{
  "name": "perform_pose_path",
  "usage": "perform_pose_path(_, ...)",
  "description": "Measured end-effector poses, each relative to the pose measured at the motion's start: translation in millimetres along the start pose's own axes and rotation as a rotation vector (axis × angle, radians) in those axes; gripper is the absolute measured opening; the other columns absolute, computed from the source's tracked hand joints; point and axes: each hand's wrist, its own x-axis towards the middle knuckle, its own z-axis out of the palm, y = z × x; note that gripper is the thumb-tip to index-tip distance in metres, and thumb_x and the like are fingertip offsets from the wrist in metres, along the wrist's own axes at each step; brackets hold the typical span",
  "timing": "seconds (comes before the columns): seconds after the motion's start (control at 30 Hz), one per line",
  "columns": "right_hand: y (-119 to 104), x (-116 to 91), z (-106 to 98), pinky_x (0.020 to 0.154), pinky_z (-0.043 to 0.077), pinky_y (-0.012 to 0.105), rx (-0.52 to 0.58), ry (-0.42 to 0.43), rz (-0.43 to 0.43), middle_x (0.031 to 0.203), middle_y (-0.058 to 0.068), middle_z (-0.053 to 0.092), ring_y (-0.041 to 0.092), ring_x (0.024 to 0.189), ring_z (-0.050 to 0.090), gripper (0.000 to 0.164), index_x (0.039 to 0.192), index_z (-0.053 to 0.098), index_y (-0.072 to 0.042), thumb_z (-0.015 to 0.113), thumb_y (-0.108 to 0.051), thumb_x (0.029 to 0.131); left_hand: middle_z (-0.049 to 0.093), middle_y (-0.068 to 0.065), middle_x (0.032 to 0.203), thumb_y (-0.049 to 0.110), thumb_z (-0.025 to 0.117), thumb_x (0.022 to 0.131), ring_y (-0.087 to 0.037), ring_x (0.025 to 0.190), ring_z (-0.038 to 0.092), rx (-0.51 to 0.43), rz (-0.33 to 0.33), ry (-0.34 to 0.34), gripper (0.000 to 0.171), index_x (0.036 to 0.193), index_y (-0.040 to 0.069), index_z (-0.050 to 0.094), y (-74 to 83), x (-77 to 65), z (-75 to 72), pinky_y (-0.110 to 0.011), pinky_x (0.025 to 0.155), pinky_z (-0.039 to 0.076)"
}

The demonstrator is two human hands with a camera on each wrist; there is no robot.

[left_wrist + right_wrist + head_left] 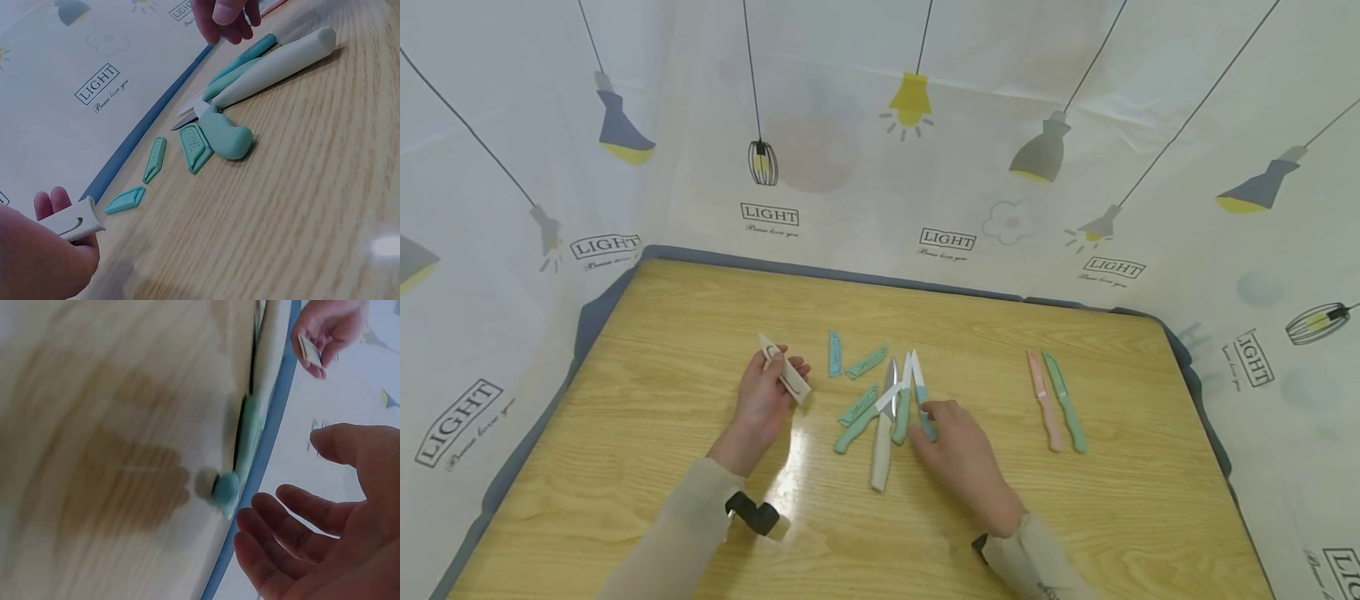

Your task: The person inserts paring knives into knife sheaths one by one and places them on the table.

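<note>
My left hand (758,404) grips a cream knife sheath (792,383) between thumb and fingers, its slotted end showing in the left wrist view. To its right, several knives lie in a loose cluster: a large cream-handled knife (881,454), a green-handled knife (853,433) crossing its blade, another green-handled knife (901,418) and a blue-handled knife (928,428). Over the blue handle hovers my right hand (964,450), fingers relaxed and apart with nothing between them in the right wrist view. Left of the knives are a blue sheath (835,354) and two green sheaths (867,363).
Farther right on the wooden table (1150,467), a pink knife (1049,421) and a green knife (1071,417) lie side by side, with covered blades. A pale cloth backdrop (850,250) printed with lamps rises behind the table's back and side edges.
</note>
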Motion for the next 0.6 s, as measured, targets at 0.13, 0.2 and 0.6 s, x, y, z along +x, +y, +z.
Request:
perform_pose_path(0.13,-10.3,1.6,10.0,0.074,0.053,0.03,-0.036,-0.027,-0.081,0.108,0.003,0.062,0.015,0.093,0.058,0.042,0.115,0.067,-0.007,0.06,-0.041,0.091,0.047,-0.016,0.119,0.024,0.031,0.107,-0.027,0.114,0.052,0.014,-0.002,0.006,0.047,0.146,0.0,0.023,0.0,-0.9,-0.3,-0.036,0.102,0.044)
perform_pose_path(0.2,-14.6,2.7,14.2,0.068,0.051,0.026,-0.061,-0.045,-0.121,0.103,0.0,0.061,0.012,0.085,0.055,0.04,0.111,0.068,-0.008,0.06,-0.041,0.091,0.048,-0.015,0.118,0.025,0.032,0.107,-0.026,0.112,0.053,0.018,-0.001,0.008,0.047,0.146,0.0,0.023,-0.2,-1.4,0.0,-0.036,0.102,0.044)
perform_pose_path(0.6,-35.4,8.9,25.3,0.048,0.041,0.022,-0.231,-0.057,-0.197,0.072,-0.003,0.054,0.01,0.06,0.044,0.041,0.086,0.068,-0.007,0.061,-0.047,0.089,0.053,-0.01,0.11,0.025,0.034,0.106,-0.023,0.108,0.056,-0.009,-0.019,0.033,0.044,0.144,0.002,0.027,-2.4,-2.8,-0.6,-0.039,0.103,0.043)
